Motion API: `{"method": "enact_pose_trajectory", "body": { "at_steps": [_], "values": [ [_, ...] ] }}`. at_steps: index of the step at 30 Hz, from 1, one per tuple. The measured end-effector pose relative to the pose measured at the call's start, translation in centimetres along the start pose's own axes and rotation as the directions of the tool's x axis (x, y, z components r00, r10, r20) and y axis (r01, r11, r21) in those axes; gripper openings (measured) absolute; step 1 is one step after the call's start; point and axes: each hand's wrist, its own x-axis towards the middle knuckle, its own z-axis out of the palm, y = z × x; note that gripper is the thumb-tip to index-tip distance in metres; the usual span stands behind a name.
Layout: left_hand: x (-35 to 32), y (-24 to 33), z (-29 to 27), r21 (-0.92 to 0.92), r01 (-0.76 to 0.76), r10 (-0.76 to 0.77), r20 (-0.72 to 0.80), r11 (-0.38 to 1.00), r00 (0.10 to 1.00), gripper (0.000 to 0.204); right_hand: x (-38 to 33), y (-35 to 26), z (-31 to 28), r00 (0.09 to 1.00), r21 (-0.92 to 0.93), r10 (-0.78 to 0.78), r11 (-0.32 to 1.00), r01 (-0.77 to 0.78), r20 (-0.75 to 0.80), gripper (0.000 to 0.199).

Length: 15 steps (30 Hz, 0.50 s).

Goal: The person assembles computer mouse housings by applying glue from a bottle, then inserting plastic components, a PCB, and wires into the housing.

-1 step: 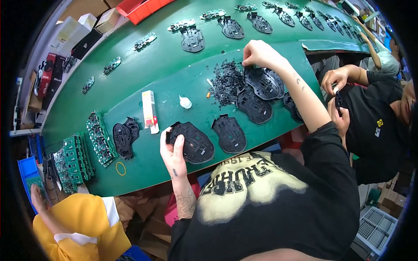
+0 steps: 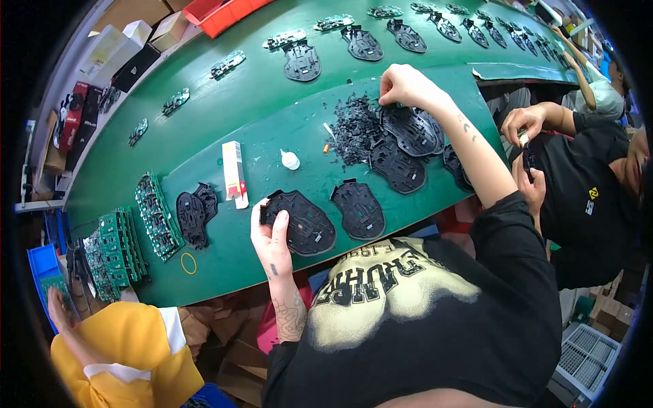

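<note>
My left hand [image 2: 270, 236] grips a black, mouse-shaped plastic shell [image 2: 304, 228] by its left edge, thumb across its inner side. The shell is tilted over the table's near edge. Farther off to the right, my right hand [image 2: 410, 88] has its fingertips pinched together beside a heap of small black plastic parts [image 2: 354, 129]; what they hold, if anything, is hidden. Just below that hand, overlapping black shells [image 2: 413, 132] lie by the heap, with another shell [image 2: 398, 168] nearer to me. A separate shell [image 2: 358, 211] lies right of the held one.
A small white bottle [image 2: 290, 160] and a white-red carton [image 2: 232, 173] stand left of the heap. Stacked green circuit boards [image 2: 119, 245] and a yellow rubber band [image 2: 188, 263] are at left. Boards and shells [image 2: 301, 61] line the far strip. Co-workers sit on both sides.
</note>
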Motion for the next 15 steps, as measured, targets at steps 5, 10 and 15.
{"method": "enact_pose_trajectory", "body": {
  "at_steps": [5, 10, 15],
  "values": [
    [-0.3, -0.1, 0.0, -0.006, -0.004, 0.004, -0.014, 1.000, 1.000, 0.033, 0.8, -0.1, -0.3, 0.999, 0.019, -0.028, 0.999, 0.028, 0.029, 0.018],
    [-0.6, 0.0, -0.3, -0.011, -0.016, 0.015, -0.037, 1.000, 0.999, 0.033, 2.9, -0.9, -0.4, 0.986, 0.091, -0.058, 0.993, 0.073, -0.156, 0.022],
    [-0.6, 0.4, -0.1, -0.007, -0.018, 0.018, -0.020, 1.000, 1.000, 0.033, 5.1, -2.3, 1.0, 0.987, -0.082, 0.088, 0.992, -0.099, -0.132, 0.028]
  ]
}}
